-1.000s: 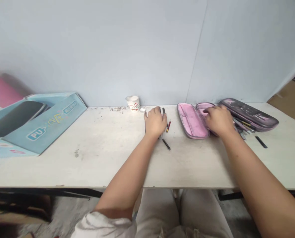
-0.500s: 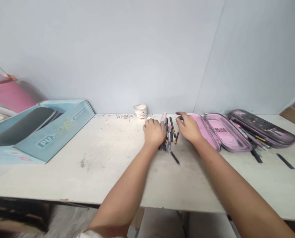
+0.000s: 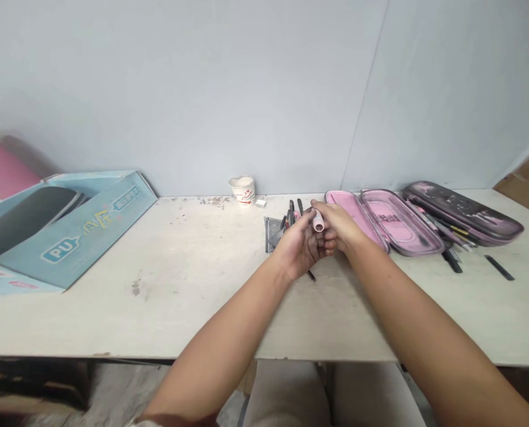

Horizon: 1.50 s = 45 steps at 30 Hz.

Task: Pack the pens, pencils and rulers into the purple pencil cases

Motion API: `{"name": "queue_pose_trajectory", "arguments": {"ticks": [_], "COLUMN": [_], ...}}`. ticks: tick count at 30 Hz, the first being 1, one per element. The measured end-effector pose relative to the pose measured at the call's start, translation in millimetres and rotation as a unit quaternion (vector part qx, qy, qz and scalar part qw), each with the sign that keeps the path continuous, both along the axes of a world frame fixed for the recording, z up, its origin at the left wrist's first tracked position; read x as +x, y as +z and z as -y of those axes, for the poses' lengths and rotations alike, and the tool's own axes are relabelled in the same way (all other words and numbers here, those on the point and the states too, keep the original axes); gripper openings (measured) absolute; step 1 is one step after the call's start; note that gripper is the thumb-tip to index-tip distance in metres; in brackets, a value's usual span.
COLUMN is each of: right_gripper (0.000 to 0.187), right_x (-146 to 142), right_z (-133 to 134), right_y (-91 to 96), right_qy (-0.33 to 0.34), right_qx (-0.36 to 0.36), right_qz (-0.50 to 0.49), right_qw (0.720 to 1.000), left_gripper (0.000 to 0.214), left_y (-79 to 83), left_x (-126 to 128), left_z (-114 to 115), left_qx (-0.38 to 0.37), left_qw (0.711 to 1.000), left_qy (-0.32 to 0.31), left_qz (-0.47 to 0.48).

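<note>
1. One pink marker (image 3: 318,222) sits in the closed fingers of the right hand (image 3: 338,228), its rounded end toward the left hand (image 3: 300,246).
2. The left hand lies palm up, fingers curled against the right hand; whether they grip the marker cannot be told.
3. Loose pens (image 3: 289,216) and a clear set square (image 3: 271,234) lie just behind the hands, near the tabletop (image 3: 158,296)'s back edge.
4. An open pink pencil case (image 3: 384,222) lies to the right.

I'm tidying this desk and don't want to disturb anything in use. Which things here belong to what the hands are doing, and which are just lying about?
In use:
pink-capped marker, held where the left hand and right hand meet
pile of pens
open pink pencil case
dark pencil case, probably

Lying about:
paper cup
blue cardboard box
</note>
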State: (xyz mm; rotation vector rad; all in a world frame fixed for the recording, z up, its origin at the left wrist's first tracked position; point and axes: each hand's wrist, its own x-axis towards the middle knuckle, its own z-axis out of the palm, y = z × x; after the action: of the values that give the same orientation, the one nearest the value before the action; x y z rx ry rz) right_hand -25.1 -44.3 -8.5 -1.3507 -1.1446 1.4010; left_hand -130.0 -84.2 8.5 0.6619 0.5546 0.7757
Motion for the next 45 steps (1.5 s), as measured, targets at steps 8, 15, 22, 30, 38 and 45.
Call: {"name": "queue_pose_trajectory", "arguments": {"ticks": [8,15,22,30,38,45], "right_gripper": [0.031,0.025,0.030,0.026,0.032,0.032], "right_x": [2,-11,-4,11,11,3], "right_z": [1,-7,-6,-3,2,5], "right_y": [-2.8,-19.7,-9.4,-17.7,-26.0,-22.8], "right_qy": [0.100,0.056,-0.023,-0.050,0.009,0.070], "right_qx": [0.169,0.278,0.337,0.346,0.290,0.330], "right_qz": [-0.164,-0.166,-0.033,0.620,0.722,0.670], "right_qw": [0.967,0.944,0.941,0.703,0.628,0.661], "left_gripper": [0.030,0.034,0.034,0.035,0.031,0.030], "left_y": [-18.6,-20.1,-21.8,-32.7,-35.8,-36.3], "left_x": [0,0,6,-34,-39,-40], "left_z": [-14,-21,-20,-53,-59,-58], "left_qx": [0.185,0.160,0.167,0.092,0.069,0.084], "left_qw": [0.955,0.956,0.955,0.947,0.943,0.942], "left_qy": [0.142,0.163,0.152,0.297,0.315,0.313], "left_qz": [-0.185,-0.183,-0.194,-0.084,-0.086,-0.088]}}
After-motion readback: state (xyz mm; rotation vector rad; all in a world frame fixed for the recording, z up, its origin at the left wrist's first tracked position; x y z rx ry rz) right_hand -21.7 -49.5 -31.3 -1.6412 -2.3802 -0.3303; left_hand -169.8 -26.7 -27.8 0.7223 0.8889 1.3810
